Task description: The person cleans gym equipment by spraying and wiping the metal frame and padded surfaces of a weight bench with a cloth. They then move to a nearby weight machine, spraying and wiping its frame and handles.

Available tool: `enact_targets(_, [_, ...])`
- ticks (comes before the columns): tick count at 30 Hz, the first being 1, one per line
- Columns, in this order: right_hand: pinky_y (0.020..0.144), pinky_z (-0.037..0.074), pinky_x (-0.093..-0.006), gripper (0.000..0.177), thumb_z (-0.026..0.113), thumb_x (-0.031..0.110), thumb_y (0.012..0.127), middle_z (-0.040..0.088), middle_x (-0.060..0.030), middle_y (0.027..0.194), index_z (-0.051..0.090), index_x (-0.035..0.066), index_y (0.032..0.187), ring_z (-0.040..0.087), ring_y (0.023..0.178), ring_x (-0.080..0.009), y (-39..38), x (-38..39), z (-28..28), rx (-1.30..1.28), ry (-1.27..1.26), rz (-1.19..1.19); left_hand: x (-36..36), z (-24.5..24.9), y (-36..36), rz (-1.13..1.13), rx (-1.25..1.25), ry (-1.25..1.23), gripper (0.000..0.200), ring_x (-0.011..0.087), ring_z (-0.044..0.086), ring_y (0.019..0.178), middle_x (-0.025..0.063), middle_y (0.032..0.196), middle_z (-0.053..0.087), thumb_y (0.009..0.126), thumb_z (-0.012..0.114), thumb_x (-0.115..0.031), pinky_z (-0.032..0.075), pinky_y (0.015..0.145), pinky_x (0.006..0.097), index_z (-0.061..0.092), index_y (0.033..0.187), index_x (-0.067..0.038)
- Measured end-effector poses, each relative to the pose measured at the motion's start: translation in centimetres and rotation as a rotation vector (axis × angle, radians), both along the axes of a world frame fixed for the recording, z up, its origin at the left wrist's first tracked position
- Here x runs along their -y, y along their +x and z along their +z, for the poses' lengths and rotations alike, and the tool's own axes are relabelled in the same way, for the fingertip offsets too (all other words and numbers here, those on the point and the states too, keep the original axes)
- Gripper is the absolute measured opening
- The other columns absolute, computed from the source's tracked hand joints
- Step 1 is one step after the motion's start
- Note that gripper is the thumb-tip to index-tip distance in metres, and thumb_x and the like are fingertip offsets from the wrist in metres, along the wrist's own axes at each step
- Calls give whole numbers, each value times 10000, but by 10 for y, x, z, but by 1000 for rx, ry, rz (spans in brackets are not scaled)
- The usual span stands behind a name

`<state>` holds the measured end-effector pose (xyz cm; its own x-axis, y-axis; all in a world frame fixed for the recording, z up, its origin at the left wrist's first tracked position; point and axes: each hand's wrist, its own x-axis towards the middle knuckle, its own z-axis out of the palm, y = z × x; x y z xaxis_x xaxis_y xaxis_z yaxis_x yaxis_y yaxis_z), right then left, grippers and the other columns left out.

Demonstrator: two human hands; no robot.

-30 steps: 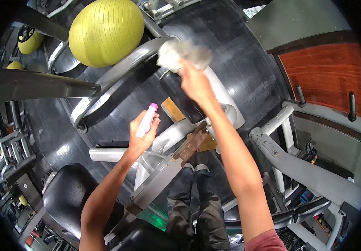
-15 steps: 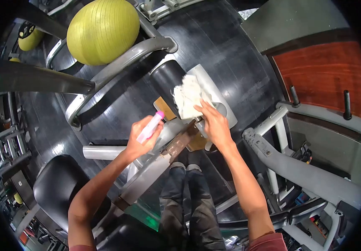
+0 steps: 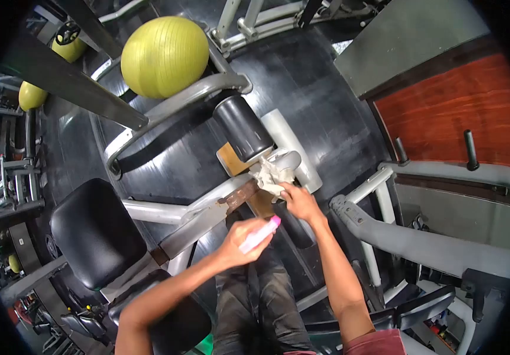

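Note:
My left hand (image 3: 238,244) is closed around a small pale bottle (image 3: 257,236) with a bright pink top, tilted up to the right. A crumpled white cloth (image 3: 271,176) is pinched in my right hand (image 3: 304,206). The cloth lies against the metal end of a gym machine, just below a black roller pad (image 3: 243,127). A silver tube (image 3: 293,149) runs close on the cloth's right. Below and left of the cloth, a grey beam (image 3: 198,225) with a worn brown patch slants down; my left hand is to its right.
A yellow exercise ball (image 3: 165,57) rests by a curved grey frame (image 3: 178,97) at upper left. A black padded seat (image 3: 96,234) stands at left. On the right are a machine arm (image 3: 420,236) and a reddish wood panel (image 3: 450,112). My legs are below.
My right hand has brought the cloth down off the black roller pad onto the metal at its end. My left hand, with the bottle, has moved right and down. The view has shifted slightly.

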<state>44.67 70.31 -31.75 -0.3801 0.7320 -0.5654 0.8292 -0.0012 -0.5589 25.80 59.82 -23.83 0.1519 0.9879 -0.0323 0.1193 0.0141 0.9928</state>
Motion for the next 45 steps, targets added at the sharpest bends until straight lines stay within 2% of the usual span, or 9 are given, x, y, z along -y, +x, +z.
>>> enact_targets(4, [889, 484, -387, 337, 516, 214, 968, 683, -186, 1044, 545, 95, 1282, 654, 1000, -318, 27, 31, 12, -161, 57, -226, 43, 22, 14, -13, 20, 8, 34, 137, 635, 631, 72, 746, 633, 861, 657, -17, 487, 566, 268, 636, 883, -2])
enact_targets(6, [849, 479, -333, 319, 491, 204, 998, 680, -128, 1059, 547, 34, 1262, 645, 962, -199, 40, 52, 13, -517, 25, -463, 66, 34, 23, 20, 101, -95, 18, 126, 632, 616, 63, 766, 641, 886, 622, -13, 502, 564, 266, 633, 894, 0])
enact_targets(10, [852, 454, -274, 314, 484, 189, 1015, 654, -28, 1080, 544, 12, 1267, 587, 954, -92, 49, 96, 54, -701, -151, -781, 107, 55, 35, 56, 199, -196, 65, 132, 628, 598, 89, 839, 657, 891, 583, 26, 497, 534, 259, 605, 953, 21])
enact_targets(15, [914, 434, -268, 338, 493, 177, 1012, 634, -48, 1166, 524, 21, 1311, 573, 1045, -99, 64, 152, 88, -808, -69, -1017, 148, 82, 48, 120, 342, -355, 128, 83, 599, 562, 75, 856, 682, 866, 608, 41, 479, 511, 226, 623, 988, 7])
enact_targets(17, [966, 421, -277, 352, 477, 167, 1017, 602, -54, 1239, 505, -2, 1324, 559, 1115, -118, 68, 171, 106, -1111, -111, -1216, 159, 98, 53, 86, 320, -321, 114, 86, 596, 557, 74, 858, 683, 868, 603, 37, 479, 509, 230, 626, 976, 7])
enact_targets(26, [963, 434, -269, 369, 478, 197, 1011, 594, -29, 1271, 502, 18, 1332, 562, 1145, -116, 134, 276, 171, -1128, 44, -1513, 214, 167, 84, -111, 200, -227, 49, 83, 578, 530, 54, 734, 652, 882, 598, 15, 449, 484, 233, 628, 920, 13])
enact_targets(31, [1066, 369, -364, 494, 510, 252, 988, 501, -99, 1404, 430, 13, 1413, 489, 1272, -209, 173, 325, 238, -1286, 160, -1486, 233, 216, 101, -256, 168, -217, 52, 70, 568, 547, 67, 777, 662, 896, 600, 1, 458, 504, 225, 621, 935, 28])
enact_targets(37, [1038, 408, -404, 490, 543, 389, 936, 624, -94, 1228, 536, 44, 1284, 576, 1158, -246, 204, 366, 317, -1538, 79, -1623, 236, 280, 125, -361, 206, -180, 89, 76, 572, 563, 104, 846, 684, 892, 595, 18, 474, 518, 229, 605, 978, 38])
enact_targets(45, [1056, 394, -448, 529, 520, 367, 930, 588, -133, 1294, 501, 15, 1324, 545, 1209, -284, 233, 337, 339, -1709, -64, -1492, 165, 312, 175, -388, 209, -142, 93, 92, 594, 578, 125, 855, 691, 885, 608, 22, 481, 532, 239, 612, 975, 41])
